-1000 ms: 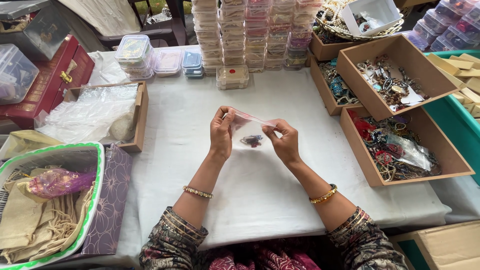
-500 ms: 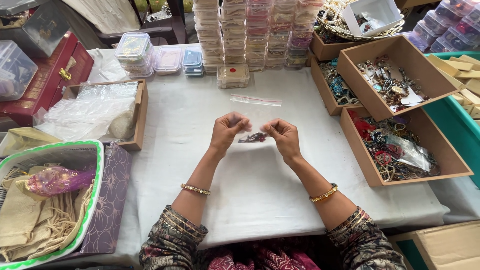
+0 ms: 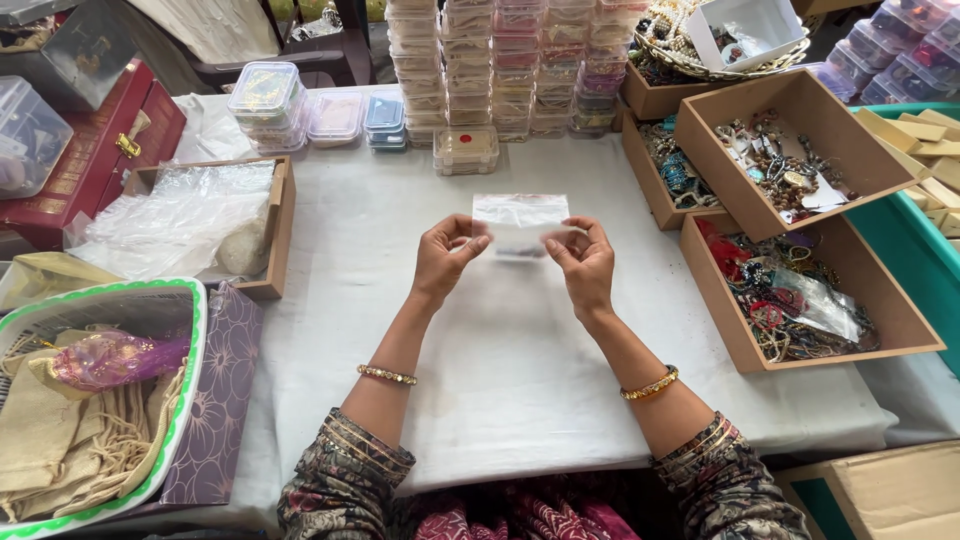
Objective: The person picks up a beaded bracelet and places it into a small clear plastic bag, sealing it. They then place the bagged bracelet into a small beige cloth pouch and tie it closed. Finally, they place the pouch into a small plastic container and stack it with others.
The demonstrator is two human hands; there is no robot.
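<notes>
1. The small clear plastic zip pouch (image 3: 520,222) is held up flat above the white tablecloth (image 3: 500,350), in front of the single clear lidded box (image 3: 466,149), so its dark contents settle low.
2. The left hand (image 3: 445,260) pinches its left edge, fingers closed.
3. The right hand (image 3: 582,262) pinches its right edge likewise, keeping it taut.

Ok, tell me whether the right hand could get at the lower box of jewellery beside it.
Probably yes: the lower jewellery box lies open-topped just right of the right hand, bare cloth between. But that hand and the left hand hold a small clear bag.
</notes>
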